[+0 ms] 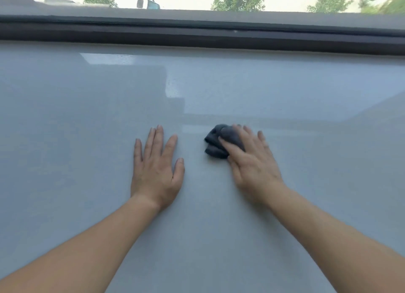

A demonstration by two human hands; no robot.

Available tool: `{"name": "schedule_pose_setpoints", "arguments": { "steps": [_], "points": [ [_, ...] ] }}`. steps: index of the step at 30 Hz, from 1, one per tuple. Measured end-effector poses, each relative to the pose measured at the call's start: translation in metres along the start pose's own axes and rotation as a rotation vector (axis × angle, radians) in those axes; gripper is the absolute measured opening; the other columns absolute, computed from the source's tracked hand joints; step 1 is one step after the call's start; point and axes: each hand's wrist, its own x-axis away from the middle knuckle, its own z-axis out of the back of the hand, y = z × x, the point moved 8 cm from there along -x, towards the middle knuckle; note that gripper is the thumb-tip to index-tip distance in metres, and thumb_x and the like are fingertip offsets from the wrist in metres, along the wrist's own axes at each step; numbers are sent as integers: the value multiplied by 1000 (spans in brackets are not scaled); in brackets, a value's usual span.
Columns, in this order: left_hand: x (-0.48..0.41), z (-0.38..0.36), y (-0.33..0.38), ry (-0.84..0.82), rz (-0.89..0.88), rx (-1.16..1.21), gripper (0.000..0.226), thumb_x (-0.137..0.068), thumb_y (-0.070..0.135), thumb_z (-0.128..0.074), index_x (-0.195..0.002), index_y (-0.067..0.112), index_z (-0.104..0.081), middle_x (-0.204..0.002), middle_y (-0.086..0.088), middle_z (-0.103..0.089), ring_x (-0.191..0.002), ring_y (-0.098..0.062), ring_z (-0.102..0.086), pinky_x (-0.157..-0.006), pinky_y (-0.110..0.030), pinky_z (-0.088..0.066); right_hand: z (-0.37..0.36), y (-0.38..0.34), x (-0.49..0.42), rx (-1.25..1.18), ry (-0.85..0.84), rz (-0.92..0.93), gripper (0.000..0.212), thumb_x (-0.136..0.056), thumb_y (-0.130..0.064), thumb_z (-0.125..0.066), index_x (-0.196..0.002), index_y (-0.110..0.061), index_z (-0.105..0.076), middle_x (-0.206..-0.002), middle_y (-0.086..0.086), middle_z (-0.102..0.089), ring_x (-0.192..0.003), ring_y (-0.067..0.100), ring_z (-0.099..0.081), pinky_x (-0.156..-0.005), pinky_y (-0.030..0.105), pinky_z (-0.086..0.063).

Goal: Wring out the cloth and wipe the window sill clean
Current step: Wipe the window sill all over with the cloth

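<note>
Left hand: the left hand (156,172) lies flat and released on the window sill (87,117), fingers spread, holding nothing; it seems to serve as a brace.
Right hand: the right hand (252,161) presses down on the cloth (215,141) with fingers laid over it, more pushing than clenching; the hand is blurred, so the exact hold is unclear.
Cloth: dark grey and bunched into a lump on the sill, sticking out from under the right fingers, just right of the left hand but apart from it.
Risk, contact: bunched as it is, the cloth probably touches the sill over a small patch only, so strokes may leave unwiped strips between passes.
Risk, slip: with only downward pressure, a fast push could let the lump roll out from under the fingers.
Risk, streaks: if it is poorly wrung, the glossy surface is likely to show wet smears.
Risk, far edge: the strip along the dark window frame (197,36) lies well beyond both hands and could be missed.
Risk, brace: the planted left palm may mark the sill where it rests.
</note>
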Motion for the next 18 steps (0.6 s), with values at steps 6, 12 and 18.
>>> {"name": "schedule_pose_setpoints", "arguments": {
  "steps": [6,12,18],
  "points": [
    [1,1,0,-2,6,8,69,-91,49,-18,-154,22,-27,-167,-6,-5,-152,-14,5,-122,-45,8,13,14,4,-84,133,-322,54,-97,-19,-47,-150,-28,-40,-164,6,-15,-153,28,-8,-124,43,3],
    [1,1,-1,2,-9,51,67,-92,47,-21,-154,22,-26,-166,-6,-4,-152,-14,6,-121,-44,11,-10,-43,69,-1,-12,79,52,-95,-24,-47,-146,-31,-46,-161,6,-29,-149,33,-25,-123,50,-9],
    [5,5,-3,24,-75,174,72,-87,53,-22,-150,20,-34,-165,-7,-13,-153,-17,-1,-121,-45,11,11,3,63,-66,189,-460,52,-101,-18,-40,-152,-30,-36,-165,1,-11,-153,22,-3,-123,42,9]
  ]
}}
